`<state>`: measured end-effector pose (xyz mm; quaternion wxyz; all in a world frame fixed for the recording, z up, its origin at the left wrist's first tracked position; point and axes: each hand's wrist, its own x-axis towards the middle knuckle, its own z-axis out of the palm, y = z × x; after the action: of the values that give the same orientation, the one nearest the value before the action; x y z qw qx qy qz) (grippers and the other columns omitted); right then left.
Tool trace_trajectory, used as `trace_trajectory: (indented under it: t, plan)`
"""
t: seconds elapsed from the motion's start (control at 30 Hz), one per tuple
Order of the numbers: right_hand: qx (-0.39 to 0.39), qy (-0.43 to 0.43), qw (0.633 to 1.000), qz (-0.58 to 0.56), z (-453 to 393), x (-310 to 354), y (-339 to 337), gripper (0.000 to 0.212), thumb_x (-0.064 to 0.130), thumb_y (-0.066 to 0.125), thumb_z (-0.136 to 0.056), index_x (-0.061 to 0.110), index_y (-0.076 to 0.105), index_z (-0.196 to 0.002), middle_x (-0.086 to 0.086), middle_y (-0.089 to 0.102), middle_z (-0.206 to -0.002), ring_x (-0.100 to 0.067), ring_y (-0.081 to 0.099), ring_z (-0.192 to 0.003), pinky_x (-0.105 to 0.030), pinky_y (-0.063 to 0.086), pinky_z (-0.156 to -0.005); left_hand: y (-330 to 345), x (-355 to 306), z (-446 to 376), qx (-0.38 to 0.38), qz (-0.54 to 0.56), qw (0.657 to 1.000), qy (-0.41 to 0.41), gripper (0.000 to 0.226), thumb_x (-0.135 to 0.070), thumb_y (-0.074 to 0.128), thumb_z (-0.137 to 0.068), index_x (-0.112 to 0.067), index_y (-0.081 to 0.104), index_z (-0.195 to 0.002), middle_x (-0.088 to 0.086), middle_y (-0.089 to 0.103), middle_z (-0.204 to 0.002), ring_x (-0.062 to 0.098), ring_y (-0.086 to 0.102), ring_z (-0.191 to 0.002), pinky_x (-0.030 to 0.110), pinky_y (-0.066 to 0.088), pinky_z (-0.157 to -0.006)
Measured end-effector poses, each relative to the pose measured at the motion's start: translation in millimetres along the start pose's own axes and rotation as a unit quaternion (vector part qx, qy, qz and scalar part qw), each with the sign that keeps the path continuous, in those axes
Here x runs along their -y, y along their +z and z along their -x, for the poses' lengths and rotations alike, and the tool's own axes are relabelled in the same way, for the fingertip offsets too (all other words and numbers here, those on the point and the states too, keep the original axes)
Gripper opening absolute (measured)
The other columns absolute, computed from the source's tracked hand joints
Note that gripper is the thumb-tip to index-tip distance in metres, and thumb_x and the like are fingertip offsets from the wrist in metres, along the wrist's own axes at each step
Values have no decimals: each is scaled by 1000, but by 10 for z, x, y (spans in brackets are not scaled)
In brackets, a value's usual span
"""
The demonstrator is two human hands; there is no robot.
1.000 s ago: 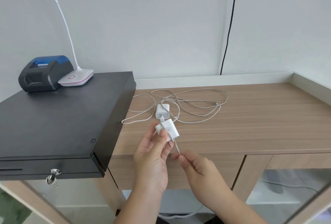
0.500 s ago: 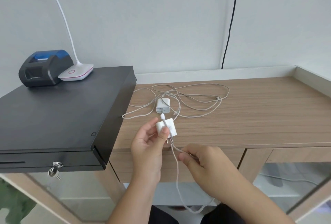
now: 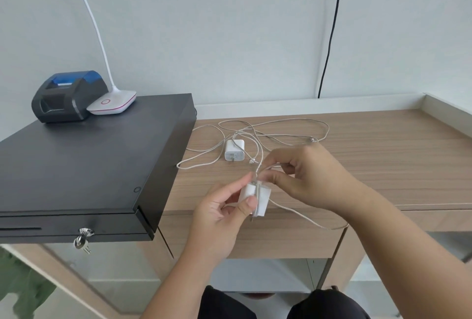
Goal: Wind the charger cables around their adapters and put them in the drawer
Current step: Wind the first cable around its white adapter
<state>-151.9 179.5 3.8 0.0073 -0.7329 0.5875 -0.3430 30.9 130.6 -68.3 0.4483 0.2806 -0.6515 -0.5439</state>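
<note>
Since 0.5 s ago: right hand [image 3: 304, 181] up from desk edge, pinching thin white cable [image 3: 301, 216] over small white square adapter [image 3: 256, 200] — first turn on. Left hand [image 3: 222, 210] grips adapter above wooden desk [image 3: 383, 160]. Second white adapter [image 3: 234, 150] untouched on desk, cable loose. Black cash drawer [image 3: 84, 165] closed — wrap count hard to make out.

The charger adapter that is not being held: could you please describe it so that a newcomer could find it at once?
Start at the black cash drawer on the left of the wooden counter. Just right of its edge, a small white adapter lies flat amid loose loops of white cable. Unlike the adapter in the hand, which the left hand grips, nobody touches this one and no cable is wound round it.
</note>
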Motion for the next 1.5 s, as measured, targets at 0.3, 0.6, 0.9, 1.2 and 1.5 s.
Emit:
trace_trajectory:
  t: [0.3,0.6,0.9,1.2,1.5]
  plan:
    - [101,48,965,-235,-92,-208,54,21,40,73,-78,19,71,-81,-33,53,-71,-28,43,-58,-40,38,-60,-194,-136,29,109,12,994,-25,47,-25,80,-74,-29,68,-119,18,66,-102,12,66,-89,24,54,-74]
    - [77,119,883,-448,214,-198,424,17,6,54,-95,0,67,-86,7,70,-71,1,61,-65,-11,45,-64,-110,-140,24,115,138,983,-36,62,-44,94,-49,-22,75,-104,3,72,-92,14,63,-85,28,55,-70]
    - [-75,87,977,-182,529,-59,803,31,44,44,-95,26,64,-79,7,56,-57,-10,49,-52,-29,43,-50,65,-154,-22,-4,255,965,-52,72,-37,98,-37,-16,75,-102,1,74,-87,14,70,-76,22,55,-59]
    - [-70,96,993,28,618,100,763,32,39,32,-94,25,61,-92,4,49,-49,-22,46,-41,-32,40,-35,174,-88,-72,-75,242,966,-53,46,-12,68,-70,-14,65,-116,-5,71,-82,11,66,-73,23,55,-63]
    - [-20,124,988,91,608,198,683,23,39,39,-92,25,55,-82,9,39,-47,-23,45,-37,-31,37,-33,200,10,-103,-112,249,960,-57,47,-15,69,-72,-12,65,-119,-5,72,-87,9,66,-75,21,54,-63]
